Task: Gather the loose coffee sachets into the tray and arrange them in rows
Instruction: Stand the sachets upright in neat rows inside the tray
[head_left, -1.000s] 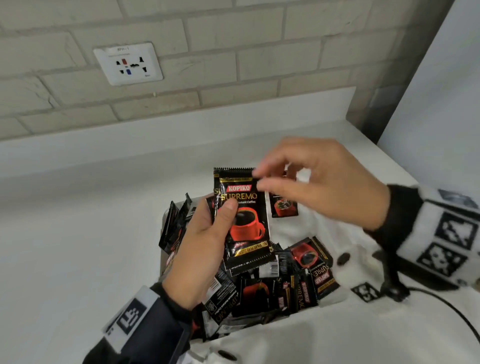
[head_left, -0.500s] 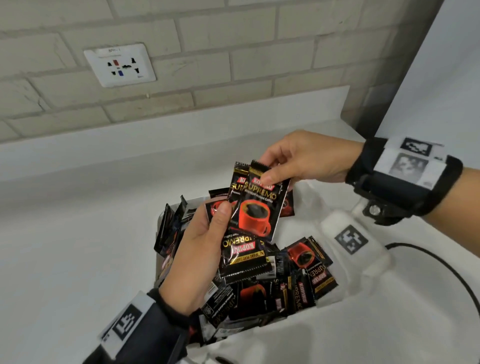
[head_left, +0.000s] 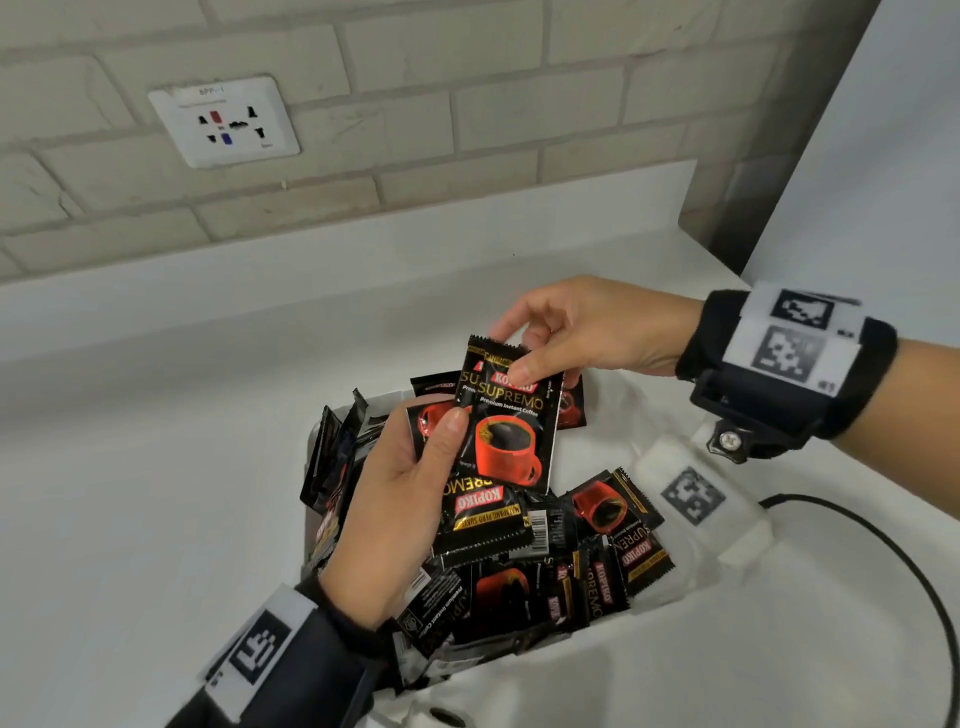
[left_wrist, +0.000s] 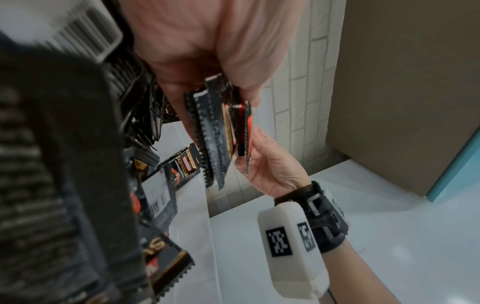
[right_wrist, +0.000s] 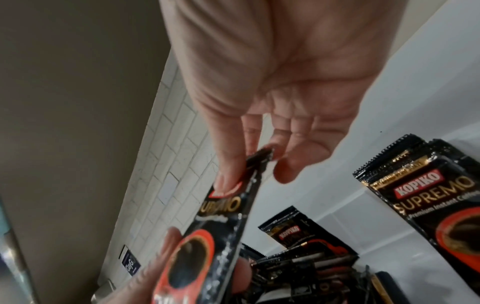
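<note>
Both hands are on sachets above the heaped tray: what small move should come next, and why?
Probably the right hand should slide the front sachet square onto the stack under the left hand thumb, then release; it sits tilted across that stack.

The sachets (head_left: 511, 421) are black with a red cup, gold lettering and a red brand label; some show white barcode patches. The tray (head_left: 597, 447) and surface (head_left: 156, 467) are white. Wrist bands (head_left: 779, 374) are black with black-and-white square markers. The wall (head_left: 467, 104) is pale brick, its socket (head_left: 224, 122) white.
</note>
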